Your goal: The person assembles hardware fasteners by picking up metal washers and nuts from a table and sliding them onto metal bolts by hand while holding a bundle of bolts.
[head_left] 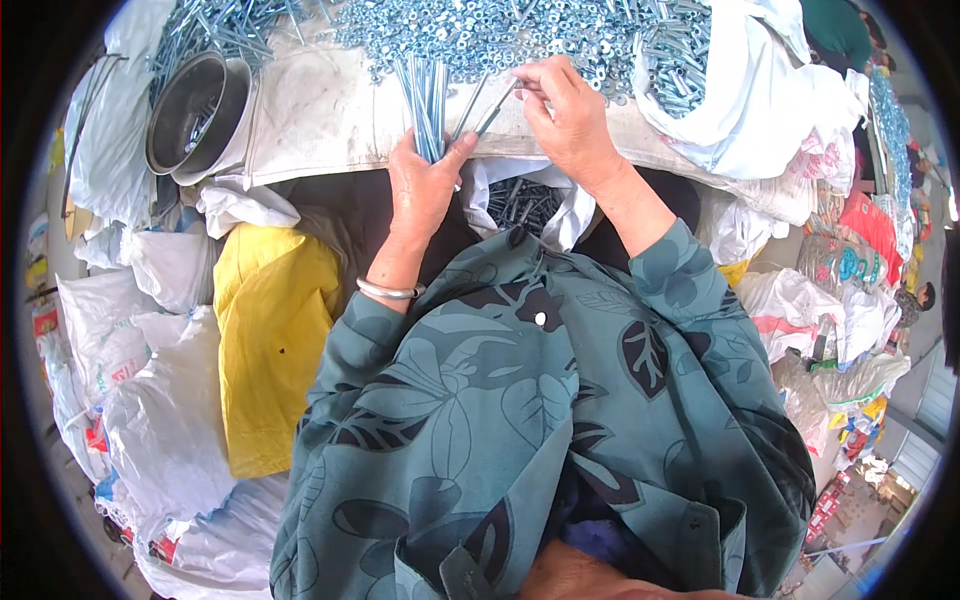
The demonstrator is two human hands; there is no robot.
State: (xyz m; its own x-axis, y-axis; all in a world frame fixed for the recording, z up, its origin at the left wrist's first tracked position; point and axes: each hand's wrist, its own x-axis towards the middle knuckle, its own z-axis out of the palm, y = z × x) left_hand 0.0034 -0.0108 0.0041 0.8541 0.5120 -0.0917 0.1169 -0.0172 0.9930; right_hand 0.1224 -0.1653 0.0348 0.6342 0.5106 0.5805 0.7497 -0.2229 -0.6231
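Observation:
My left hand (422, 185) is closed around an upright bundle of long, thin silver bolts (428, 105). One separate bolt (470, 105) leans out beside its thumb. My right hand (572, 120) pinches the upper end of another slim rod (500, 103), whose lower part looks dark and points down toward my left thumb. Whether the rod's lower end touches the left hand is hard to tell. Just beyond both hands spreads a heap of small silver nuts and washers (460, 40). Below them, between my knees, a white bag (572, 215) holds dark sleeve-like pieces (522, 203).
A pale cloth (310, 115) covers the work surface. At far left lie loose long bolts (215, 35) and a dark metal bowl (170, 130). Short silver tubes (675, 60) sit beside a white sack (745, 90) on the right. White sacks (165, 420) and a yellow sack (270, 350) crowd my left side.

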